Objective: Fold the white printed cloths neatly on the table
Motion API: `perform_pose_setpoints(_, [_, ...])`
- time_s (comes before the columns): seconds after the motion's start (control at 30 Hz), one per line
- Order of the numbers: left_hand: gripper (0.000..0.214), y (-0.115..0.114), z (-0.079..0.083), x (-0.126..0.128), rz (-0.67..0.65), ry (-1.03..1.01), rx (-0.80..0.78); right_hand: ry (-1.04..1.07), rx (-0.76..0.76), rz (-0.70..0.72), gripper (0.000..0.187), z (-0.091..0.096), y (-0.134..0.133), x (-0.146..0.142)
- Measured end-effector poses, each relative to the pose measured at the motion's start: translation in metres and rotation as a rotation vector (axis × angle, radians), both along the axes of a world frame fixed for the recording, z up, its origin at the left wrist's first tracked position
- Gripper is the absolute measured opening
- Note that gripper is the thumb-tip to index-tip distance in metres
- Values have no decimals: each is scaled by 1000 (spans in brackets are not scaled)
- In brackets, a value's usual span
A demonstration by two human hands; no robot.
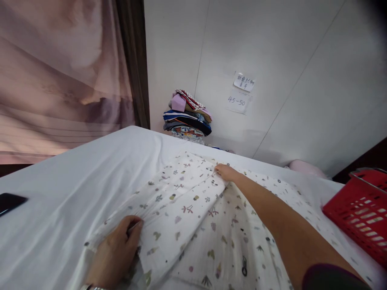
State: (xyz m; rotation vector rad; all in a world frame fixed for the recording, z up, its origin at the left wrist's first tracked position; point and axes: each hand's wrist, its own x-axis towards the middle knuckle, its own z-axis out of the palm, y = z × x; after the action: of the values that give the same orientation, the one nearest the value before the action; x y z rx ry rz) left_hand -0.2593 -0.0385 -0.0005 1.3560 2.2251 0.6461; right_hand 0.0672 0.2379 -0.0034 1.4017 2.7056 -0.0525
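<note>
A thin white cloth (187,209) printed with small leaves and flowers lies spread over the white-covered table, partly folded over itself. My left hand (116,249) is closed on its near left edge, thumb against the fingers. Farther off, my right hand (224,172) pinches the folded layer near the cloth's far side, lifting it slightly. Below my right forearm the cloth hangs in loose creases and spreads on toward the right.
A stack of folded fabrics (187,117) stands by the wall behind the table. On the right sits a red plastic basket (363,213). A dark phone (11,202) rests at the left edge. Two paper notes (242,92) are stuck on the wall, and a pink curtain (60,72) hangs at left.
</note>
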Motion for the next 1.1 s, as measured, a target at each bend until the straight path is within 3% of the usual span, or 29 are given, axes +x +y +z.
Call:
perform_pose_setpoints(0.13, [25,0,-2,-2,-7,10,20,-33,-20,0,20,4,3,3])
perform_pose_setpoints(0.43, [32,-4,2,1,-43,-51,85,-19,57,-143,17,3,-3,-1])
perform_pose_setpoints(0.53, [36,-12,16,8,-143,-54,130,21,83,-188,17,10,-7,7])
perform_pose_setpoints(0.6, [36,-16,34,22,-306,-78,135,61,106,-213,18,18,-9,19])
perform_pose_setpoints(0.7, [29,-20,66,59,-637,-154,69,131,146,-254,18,31,-13,44])
perform_pose_setpoints(0.83, [16,-13,93,138,-1071,-179,48,244,167,-391,15,51,-17,86])
perform_pose_setpoints(0.93, [19,-1,101,208,-1317,-228,108,373,158,-533,15,71,-17,129])
perform_pose_setpoints(1.03, [21,9,101,281,-1461,-328,171,539,174,-684,17,92,-22,187])
perform_pose_setpoints(1.1, [24,11,93,328,-1522,-373,163,644,191,-785,17,97,-31,230])
